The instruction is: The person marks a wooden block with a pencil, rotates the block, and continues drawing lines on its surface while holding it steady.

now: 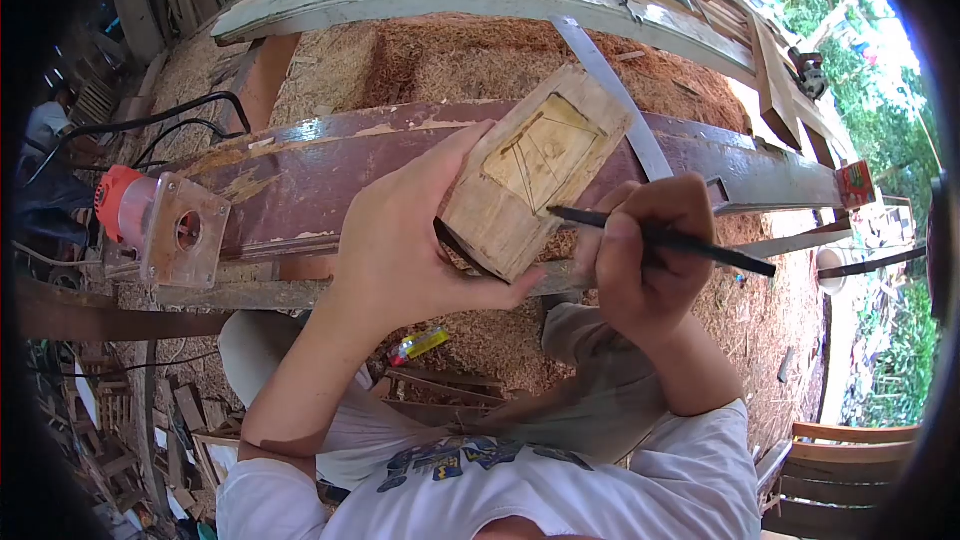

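Observation:
My left hand (405, 230) grips a pale wooden block (490, 220) from its left side and underneath, holding it tilted above the reddish-brown plank (310, 180). The block's upper face has a shallow rectangular recess with thin dark lines drawn in it. Pinched in the fingers of my right hand (655, 260) is a black pencil-like tool (720, 253), its tip touching or very close to the block beside the recess's lower edge. A metal ruler (610, 85) lies on the plank behind the block.
An orange router (125, 205) with a clear base sits at the plank's left end. A white-edged board (400, 5) bearing wood pieces and tools crosses the back. At far left is another person (48, 130). Sawdust (450, 50) covers the ground; a small red box (855, 183) sits right.

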Tool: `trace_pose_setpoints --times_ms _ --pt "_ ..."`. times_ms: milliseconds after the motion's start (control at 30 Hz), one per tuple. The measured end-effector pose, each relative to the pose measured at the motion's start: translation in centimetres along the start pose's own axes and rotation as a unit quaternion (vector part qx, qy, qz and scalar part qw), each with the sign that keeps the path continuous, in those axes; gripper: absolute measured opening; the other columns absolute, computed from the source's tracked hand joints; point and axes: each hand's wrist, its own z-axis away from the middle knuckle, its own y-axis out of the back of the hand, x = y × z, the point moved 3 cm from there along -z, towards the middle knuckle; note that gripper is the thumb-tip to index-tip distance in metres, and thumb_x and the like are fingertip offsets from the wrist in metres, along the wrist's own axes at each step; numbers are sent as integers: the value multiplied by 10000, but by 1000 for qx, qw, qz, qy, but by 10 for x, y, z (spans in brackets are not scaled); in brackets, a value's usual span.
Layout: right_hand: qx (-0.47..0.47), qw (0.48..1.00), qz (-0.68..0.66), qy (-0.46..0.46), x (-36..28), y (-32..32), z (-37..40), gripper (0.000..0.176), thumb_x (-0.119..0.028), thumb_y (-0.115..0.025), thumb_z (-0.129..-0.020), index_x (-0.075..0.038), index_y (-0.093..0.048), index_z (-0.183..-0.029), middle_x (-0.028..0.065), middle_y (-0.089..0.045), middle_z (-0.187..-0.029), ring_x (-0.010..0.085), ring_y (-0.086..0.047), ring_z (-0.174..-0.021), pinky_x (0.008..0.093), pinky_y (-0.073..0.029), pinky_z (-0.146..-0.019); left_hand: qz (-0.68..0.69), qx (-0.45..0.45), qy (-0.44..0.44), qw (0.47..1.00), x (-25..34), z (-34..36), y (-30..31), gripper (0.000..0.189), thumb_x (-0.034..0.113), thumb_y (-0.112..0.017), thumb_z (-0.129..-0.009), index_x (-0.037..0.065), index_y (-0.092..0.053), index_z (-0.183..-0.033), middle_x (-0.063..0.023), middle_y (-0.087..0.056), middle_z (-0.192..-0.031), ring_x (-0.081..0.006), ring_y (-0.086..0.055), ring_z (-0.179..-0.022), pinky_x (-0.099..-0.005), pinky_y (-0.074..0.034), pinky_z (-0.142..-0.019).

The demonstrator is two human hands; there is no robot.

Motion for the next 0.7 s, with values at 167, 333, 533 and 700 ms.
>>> trace_pose_setpoints --times_ms 167,333,533,700 --pt "-16 1000 12 22 -1 0 1 90 16 -509 -1026 2 -425 -1058 93 -584 -756 101 -558 -558 247 -462 -525 4 -10 13 1000 2 -1 1 1003 288 -975 -584 3 -576 -1459 -175 -723 -1307 -283 -728 -1186 -388 -543 -1036" --pt "55 997 -50 -35 4 0 4 117 54 -645 -926 11 -559 -993 67 -641 -835 88 -610 -671 248 -493 -598 -5 18 -21 1000 -1 -1 -1 998 439 -974 -602 30 -590 -1427 -170 -733 -1253 -357 -740 -1102 -422 -591 -943" --pt "79 993 -52 -66 6 2 3 110 49 -636 -935 12 -560 -1006 61 -633 -829 89 -608 -689 245 -497 -624 -3 -1 0 1000 1 0 0 1023 287 -971 -576 4 -561 -1470 -180 -722 -1298 -300 -733 -1175 -387 -547 -1025" --pt "23 999 -10 -31 4 4 0 94 32 -563 -987 9 -491 -1043 86 -616 -824 92 -595 -640 241 -485 -583 -16 16 -23 999 -2 0 -1 1020 441 -974 -602 30 -574 -1446 -171 -726 -1271 -359 -734 -1119 -427 -586 -952"
